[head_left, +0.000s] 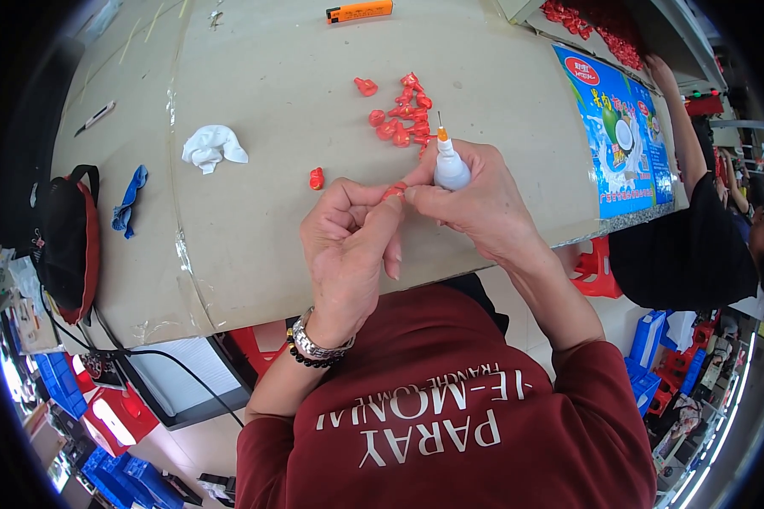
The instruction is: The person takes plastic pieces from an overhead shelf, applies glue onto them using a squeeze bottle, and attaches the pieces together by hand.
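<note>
Two bare hands meet above the near side of the table (259, 263), the left hand (348, 242) with its thumb and index finger pressed together on a small red piece (395, 191), which sits between both hands, mostly covered. The right hand (488, 195) brings its fingers to the same piece and also keeps a white bottle (452, 170) clamped in its grip, the orange tip and thin needle pointing up. Just beyond the hands lies a loose cluster of red pieces (388, 130), many touching; one single red piece (317, 178) rests apart, near the left hand. Farther left on the table are a crumpled white cloth (214, 148), a twisted blue strip (129, 202), a pen (95, 118) and, at the edge, a black bag (64, 242) with red trim. An orange and black tool (361, 11) lies at the far side; a blue printed sheet (598, 127) covers the right end, where another person's arm (681, 114) reaches in.
</note>
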Action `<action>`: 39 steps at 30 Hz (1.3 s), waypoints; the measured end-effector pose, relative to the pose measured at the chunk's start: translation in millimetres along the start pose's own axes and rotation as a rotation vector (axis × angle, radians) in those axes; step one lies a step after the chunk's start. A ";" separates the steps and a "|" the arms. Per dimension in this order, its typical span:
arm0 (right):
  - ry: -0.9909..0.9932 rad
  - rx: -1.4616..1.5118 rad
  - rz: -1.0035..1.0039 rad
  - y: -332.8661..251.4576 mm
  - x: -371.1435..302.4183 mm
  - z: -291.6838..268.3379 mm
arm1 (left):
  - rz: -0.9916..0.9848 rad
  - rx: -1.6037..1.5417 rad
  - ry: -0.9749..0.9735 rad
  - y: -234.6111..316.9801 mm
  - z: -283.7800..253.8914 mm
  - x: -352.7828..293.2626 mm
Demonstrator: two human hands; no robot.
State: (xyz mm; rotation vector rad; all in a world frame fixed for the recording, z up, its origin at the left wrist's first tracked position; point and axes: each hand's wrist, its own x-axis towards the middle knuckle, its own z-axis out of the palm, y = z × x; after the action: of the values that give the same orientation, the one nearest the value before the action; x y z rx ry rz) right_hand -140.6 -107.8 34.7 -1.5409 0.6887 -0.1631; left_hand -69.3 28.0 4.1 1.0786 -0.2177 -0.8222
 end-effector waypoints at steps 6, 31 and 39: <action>0.021 0.000 -0.006 0.1 -0.9 1.8 | 0.021 0.015 0.001 0.2 0.6 -0.4; -0.001 0.044 0.055 -17.4 -11.2 0.3 | 0.111 0.238 -0.066 9.0 -5.3 -6.7; -0.018 0.052 0.022 -10.6 -13.0 -0.6 | 0.087 0.358 -0.050 6.9 -12.2 -9.2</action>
State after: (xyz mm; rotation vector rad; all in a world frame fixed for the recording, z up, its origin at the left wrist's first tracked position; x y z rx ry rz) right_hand -148.0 -102.3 48.8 -1.4824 0.6825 -0.1496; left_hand -65.8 44.2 6.0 1.3735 -0.4641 -0.7484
